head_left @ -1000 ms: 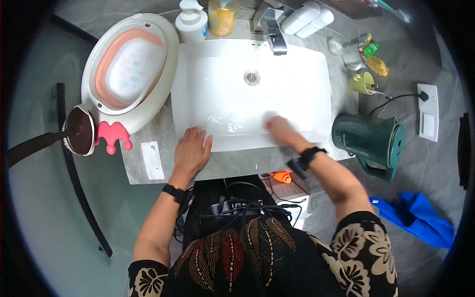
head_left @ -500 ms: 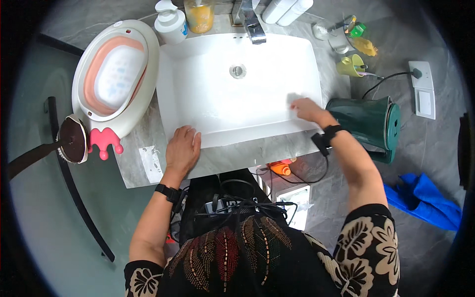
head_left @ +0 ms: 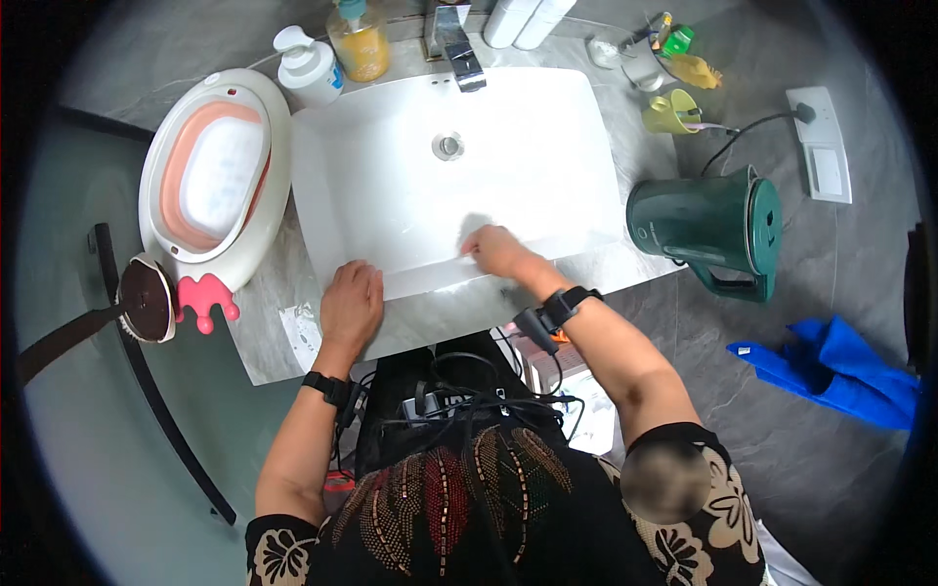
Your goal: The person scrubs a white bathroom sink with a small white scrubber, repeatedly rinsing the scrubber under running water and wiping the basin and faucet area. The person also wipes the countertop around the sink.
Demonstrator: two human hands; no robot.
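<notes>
Left hand (head_left: 353,307) flat, unclenched at the front edge of the sink (head_left: 528,137); right hand (head_left: 499,251) curled, contents unclear.

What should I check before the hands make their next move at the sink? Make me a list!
1. Left hand steady spot: ok, it rests flat at the front edge of the sink, toward the left corner.
2. Right hand free of things: cannot tell, its palm and fingertips are partly hidden near the sink's front wall.
3. Drain uncovered: ok, nothing lies over it.
4. Tap off: ok, no stream shows.
5. Kettle away from both hands: ok, it stands apart, right of the sink.
6. Kettle cool: cannot tell.
</notes>
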